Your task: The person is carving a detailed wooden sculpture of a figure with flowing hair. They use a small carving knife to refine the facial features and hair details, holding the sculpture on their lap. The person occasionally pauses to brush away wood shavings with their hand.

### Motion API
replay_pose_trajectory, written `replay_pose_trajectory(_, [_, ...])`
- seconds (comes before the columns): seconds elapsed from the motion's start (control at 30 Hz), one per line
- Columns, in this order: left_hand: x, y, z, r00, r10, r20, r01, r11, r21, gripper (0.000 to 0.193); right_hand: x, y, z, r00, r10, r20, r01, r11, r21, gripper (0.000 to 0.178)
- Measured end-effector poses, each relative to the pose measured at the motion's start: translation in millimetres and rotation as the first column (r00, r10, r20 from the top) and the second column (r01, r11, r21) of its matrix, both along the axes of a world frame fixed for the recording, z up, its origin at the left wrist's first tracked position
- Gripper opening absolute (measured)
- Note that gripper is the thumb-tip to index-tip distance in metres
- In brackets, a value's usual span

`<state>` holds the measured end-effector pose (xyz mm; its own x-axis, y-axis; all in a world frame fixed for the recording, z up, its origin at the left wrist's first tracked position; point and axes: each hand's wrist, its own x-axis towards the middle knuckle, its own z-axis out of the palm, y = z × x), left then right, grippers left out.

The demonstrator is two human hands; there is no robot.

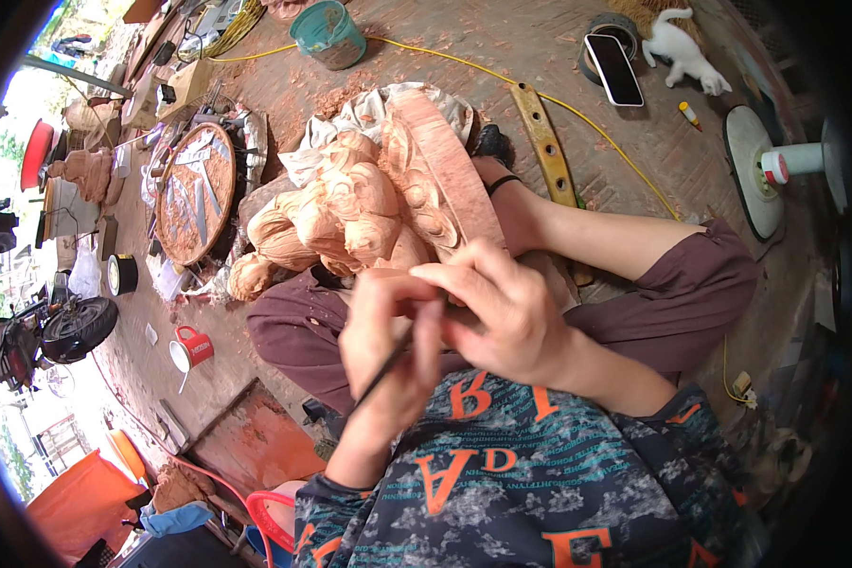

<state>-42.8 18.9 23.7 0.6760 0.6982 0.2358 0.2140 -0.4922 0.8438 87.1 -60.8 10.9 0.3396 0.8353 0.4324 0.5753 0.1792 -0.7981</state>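
A reddish wood carving [350, 204] with rounded, swirling shapes lies by my legs, its flat base [445, 156] tilted up toward the right. Just in front of it, both hands meet over my lap. My left hand [388, 346], a little blurred, is closed around a thin dark rod [381, 376] that slants back along the wrist; its far end is hidden by the fingers. My right hand [506, 308] is closed too, fingertips pinched against the left hand's fingers. What it grips is hidden. Pale cloth [374, 109] lies under the carving.
Left of the carving, a round tray [194, 194] holds metal tools and shavings. A red mug [191, 348] sits nearer. Farther off are a teal bucket [328, 35], yellow level [546, 142], phone [613, 70], white kitten [680, 52] and yellow cord [502, 71]. A fan [755, 170] stands right.
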Motion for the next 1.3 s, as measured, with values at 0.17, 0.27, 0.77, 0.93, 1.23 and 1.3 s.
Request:
replay_pose_trajectory(0.17, [34.1,-32.8,-4.9,1.000,-0.011,-0.018,0.017,0.932,0.362,0.021,9.5,-12.0,-18.5,0.986,-0.142,0.085,0.139,0.989,0.043,0.030])
replay_pose_trajectory(0.27, [43.1,-34.1,-12.4,0.982,-0.078,0.171,-0.014,0.878,0.479,0.027,16.3,-14.6,-14.0,0.995,-0.102,-0.019,0.103,0.994,0.040,0.029])
replay_pose_trajectory(0.77, [85.1,10.8,-6.0,0.872,-0.187,0.453,0.110,0.975,0.190,0.016,38.0,20.1,-35.1,0.968,-0.007,-0.249,-0.011,0.998,-0.070,0.019])
replay_pose_trajectory(0.93, [73.1,24.7,-10.0,0.883,-0.058,0.466,0.056,0.998,0.017,0.021,36.0,42.3,-24.4,0.985,0.022,-0.172,-0.040,0.994,-0.102,0.019])
replay_pose_trajectory(1.23, [90.2,22.2,4.1,0.839,0.027,0.543,-0.092,0.991,0.093,0.033,22.8,64.9,-13.3,1.000,-0.005,-0.015,0.003,0.993,-0.121,0.017])
replay_pose_trajectory(1.3, [89.8,27.9,-5.5,0.864,0.061,0.501,-0.093,0.995,0.040,0.032,22.2,64.5,-14.2,1.000,-0.011,0.000,0.011,0.991,-0.134,0.017])
